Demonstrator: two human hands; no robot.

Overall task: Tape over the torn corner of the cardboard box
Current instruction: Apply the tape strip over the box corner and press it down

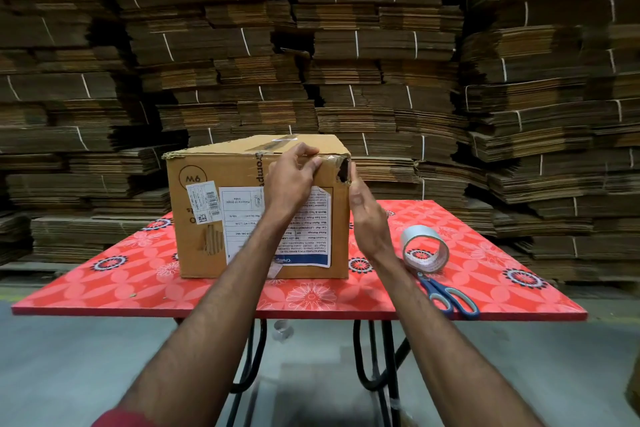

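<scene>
A brown cardboard box [197, 218] with upside-down printed labels stands on a red flowered table [138, 281]. Its top right front corner [343, 168] is torn open, with a dark hole and a bit of clear tape crumpled beside it. My left hand [294, 173] presses on the box's upper front edge just left of the tear, fingers curled over the edge. My right hand [369, 215] lies flat against the box's right side below the torn corner, fingers straight. A roll of clear tape [424, 248] stands on edge on the table to the right of the box.
Blue-handled scissors [446, 296] lie near the table's front right edge, just in front of the tape roll. Tall stacks of flattened cardboard [381, 62] fill the whole background. The table stands on black metal legs [381, 357] over a grey floor.
</scene>
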